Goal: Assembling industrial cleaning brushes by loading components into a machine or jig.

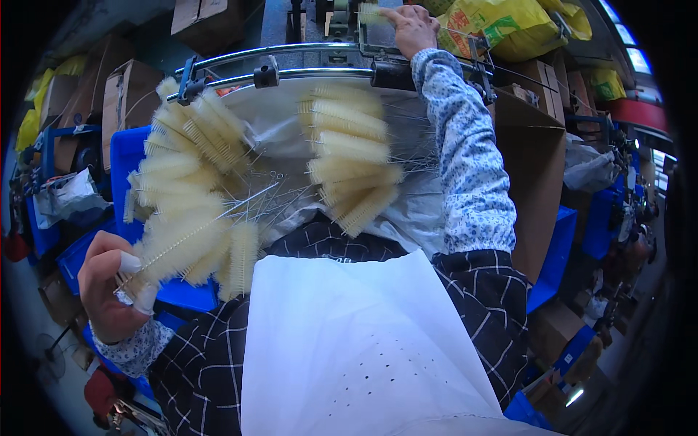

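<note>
Left hand (105,291) pinches one brush (182,247) by its bristled end; brush pile (178,174) overhangs blue bin (125,156); second pile (351,149) lies on white cloth (273,109); metal rails (316,73) cross ahead; right hand (414,30), fingers bent at machine (376,43), can't tell grip; open cardboard box (534,174) beside right sleeve (469,152).

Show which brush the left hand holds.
The brush with its bristled end in the left hand, handle wire pointing right; the piled brushes lie unheld.
</note>
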`<state>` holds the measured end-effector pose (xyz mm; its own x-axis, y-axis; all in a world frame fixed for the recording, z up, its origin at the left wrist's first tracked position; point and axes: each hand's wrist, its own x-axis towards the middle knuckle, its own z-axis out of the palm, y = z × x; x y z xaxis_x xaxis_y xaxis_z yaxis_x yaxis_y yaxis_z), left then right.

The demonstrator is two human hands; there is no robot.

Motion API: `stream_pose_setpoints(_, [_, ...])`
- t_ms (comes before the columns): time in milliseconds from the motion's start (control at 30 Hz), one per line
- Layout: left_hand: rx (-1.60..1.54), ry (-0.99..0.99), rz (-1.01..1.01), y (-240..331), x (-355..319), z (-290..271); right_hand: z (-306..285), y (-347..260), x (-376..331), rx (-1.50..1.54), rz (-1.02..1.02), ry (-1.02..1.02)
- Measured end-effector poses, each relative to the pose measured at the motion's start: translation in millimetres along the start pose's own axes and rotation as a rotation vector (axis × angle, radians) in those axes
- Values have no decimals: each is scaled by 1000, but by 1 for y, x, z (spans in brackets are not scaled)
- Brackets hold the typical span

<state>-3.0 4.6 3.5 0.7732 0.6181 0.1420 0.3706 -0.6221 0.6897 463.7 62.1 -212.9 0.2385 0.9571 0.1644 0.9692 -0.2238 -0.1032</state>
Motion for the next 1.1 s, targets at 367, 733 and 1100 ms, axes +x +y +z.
stream_pose_setpoints(367, [-4,81,18,4,6,0,0,39,-43,-75,259,203])
stream_pose_setpoints(733, [70,144,40,8,5,-4,4,-33,-25,111,252,253])
stream_pose_setpoints(1100, [25,108,87,10,12,-5,0,-86,-9,151,222,128])
